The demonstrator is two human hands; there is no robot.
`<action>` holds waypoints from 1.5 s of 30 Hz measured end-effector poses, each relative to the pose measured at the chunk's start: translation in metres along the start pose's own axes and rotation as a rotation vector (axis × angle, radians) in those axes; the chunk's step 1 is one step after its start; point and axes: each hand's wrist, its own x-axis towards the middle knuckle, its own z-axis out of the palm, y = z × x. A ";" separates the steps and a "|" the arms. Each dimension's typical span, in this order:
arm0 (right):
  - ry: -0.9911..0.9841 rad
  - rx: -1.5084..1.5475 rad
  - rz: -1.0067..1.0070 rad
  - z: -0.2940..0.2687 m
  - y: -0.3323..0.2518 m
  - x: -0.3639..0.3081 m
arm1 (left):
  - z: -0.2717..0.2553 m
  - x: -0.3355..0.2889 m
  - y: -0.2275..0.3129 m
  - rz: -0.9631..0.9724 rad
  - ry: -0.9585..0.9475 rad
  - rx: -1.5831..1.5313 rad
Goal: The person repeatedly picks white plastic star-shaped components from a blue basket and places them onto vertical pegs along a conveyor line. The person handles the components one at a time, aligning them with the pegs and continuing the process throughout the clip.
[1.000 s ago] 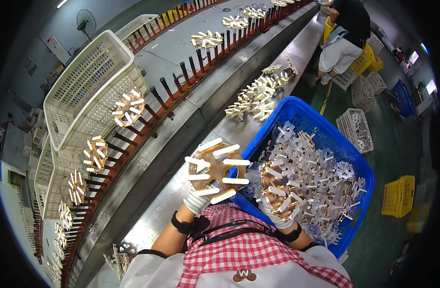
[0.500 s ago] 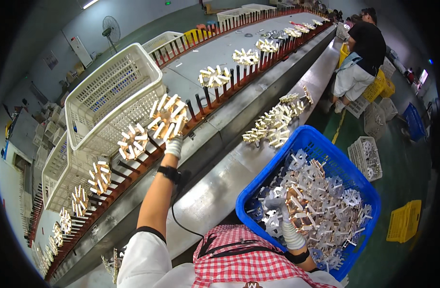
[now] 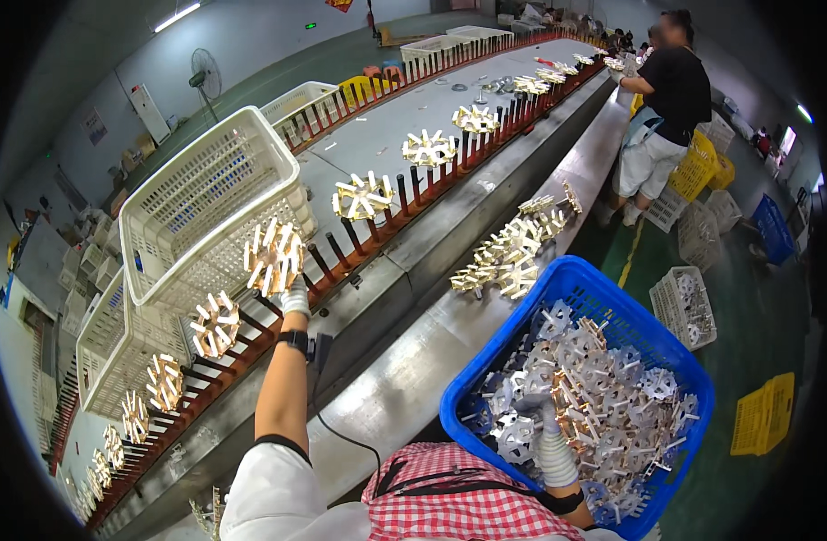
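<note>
My left hand [image 3: 295,298], in a pale glove, is closed at the lower edge of a round copper-toned metal piece with white sticks [image 3: 274,258]. That piece sits at a post of the long rack [image 3: 341,261]; my fingertips are hidden behind it. Inside the blue basket [image 3: 472,347] reaches my right hand [image 3: 547,428], gloved with grey fingers and a striped cuff. Its fingers are bent against a copper-toned metal piece with white sticks [image 3: 571,401], among many loose silvery ones [image 3: 625,397]. Some fingertips are buried.
More stick-bearing pieces [image 3: 364,197] sit along the rack's dark posts. A heap of them [image 3: 512,251] lies on the metal ledge. White crates [image 3: 210,194] stand at left. A person in a black top [image 3: 679,90] works farther along; yellow crates [image 3: 762,415] stand on the floor.
The rack's pieces have shifted toward the lower left, and my left hand has moved that way with its piece. My right hand stays in the basket, slightly lower. The far person has turned toward the rack.
</note>
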 end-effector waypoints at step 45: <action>-0.299 -0.046 0.023 -0.133 -0.060 0.285 | 0.020 -0.033 0.288 0.147 0.268 0.306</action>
